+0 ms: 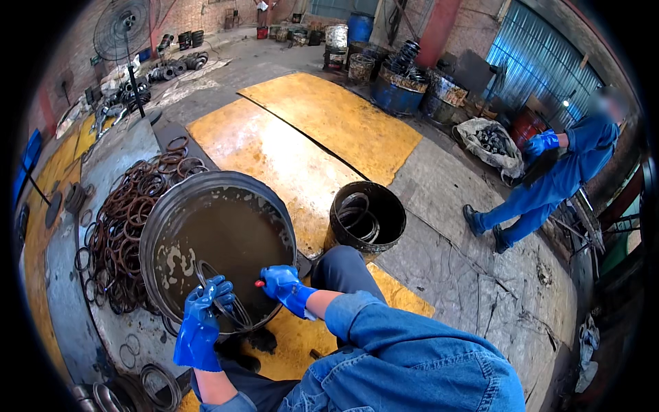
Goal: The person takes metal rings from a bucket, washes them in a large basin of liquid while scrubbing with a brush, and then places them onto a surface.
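My left hand [201, 317], in a blue rubber glove, is closed around a few thin metal rings [240, 316] over the near edge of a wide round metal basin [152, 275]. Murky brown liquid [230, 233] with patches of pale foam fills the basin. Just right of the rings, my right hand [285, 285], gloved alike, is closed on a tool with a red end [259, 283]; the rest of it is hidden. Rusty rings [123, 223] lie heaped against the basin's left side. Beyond my knee stands a dark, dirty bucket [367, 248] with several larger rings inside.
Yellow metal sheets [329, 117] cover the floor ahead. A person in blue workwear [549, 185] stands at the right, near a sack of dark parts [491, 141]. Blue drums [397, 96] line the back, and a standing fan [130, 62] is at far left.
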{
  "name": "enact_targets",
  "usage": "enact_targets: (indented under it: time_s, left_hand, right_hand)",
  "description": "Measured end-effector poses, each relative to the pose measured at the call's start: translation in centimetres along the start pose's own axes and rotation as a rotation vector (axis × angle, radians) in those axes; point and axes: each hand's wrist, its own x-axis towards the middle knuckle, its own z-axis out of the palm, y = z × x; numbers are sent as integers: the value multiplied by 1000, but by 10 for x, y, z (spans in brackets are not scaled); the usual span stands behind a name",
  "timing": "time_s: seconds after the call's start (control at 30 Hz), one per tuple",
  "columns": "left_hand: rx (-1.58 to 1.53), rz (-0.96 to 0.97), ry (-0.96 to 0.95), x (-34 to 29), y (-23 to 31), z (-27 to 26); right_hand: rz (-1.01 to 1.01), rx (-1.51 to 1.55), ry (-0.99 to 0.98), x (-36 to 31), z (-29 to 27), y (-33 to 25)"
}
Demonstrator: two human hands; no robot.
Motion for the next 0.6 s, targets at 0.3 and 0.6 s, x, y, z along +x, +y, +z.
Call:
enact_targets:
  time_s: [0.3, 0.6]
  left_hand:
    - [4, 20, 7, -3, 3, 4]
    - [-52, 24, 16, -4, 4, 6]
  right_hand:
    - [21, 8, -25, 1, -5, -3]
    - [26, -11, -5, 0, -2, -2]
